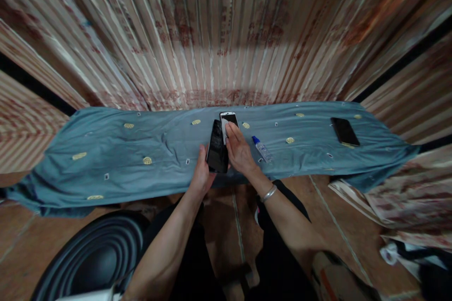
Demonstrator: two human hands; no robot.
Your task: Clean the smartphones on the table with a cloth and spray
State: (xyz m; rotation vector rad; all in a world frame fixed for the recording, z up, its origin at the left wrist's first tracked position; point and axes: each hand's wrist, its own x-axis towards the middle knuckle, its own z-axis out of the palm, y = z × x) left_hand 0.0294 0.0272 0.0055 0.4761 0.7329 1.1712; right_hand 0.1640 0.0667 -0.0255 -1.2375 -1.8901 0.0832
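Observation:
My left hand [202,171] grips a black smartphone [217,150] by its lower left edge, the dark screen tilted up toward me. My right hand [240,150] is closed on a small white cloth [224,130], which lies against the phone's upper right edge. Just behind them a white-framed smartphone [229,115] rests on the blue cloth, partly covered by my right fingers. To the right of my right hand lies a small clear bottle with a blue cap [262,148].
A patterned blue cloth [116,150] covers the long narrow table. Toward its right end lies a dark phone-like slab [345,131]. Striped curtains [212,33] hang behind and at both sides. A black ribbed round object [95,258] stands on the floor at lower left.

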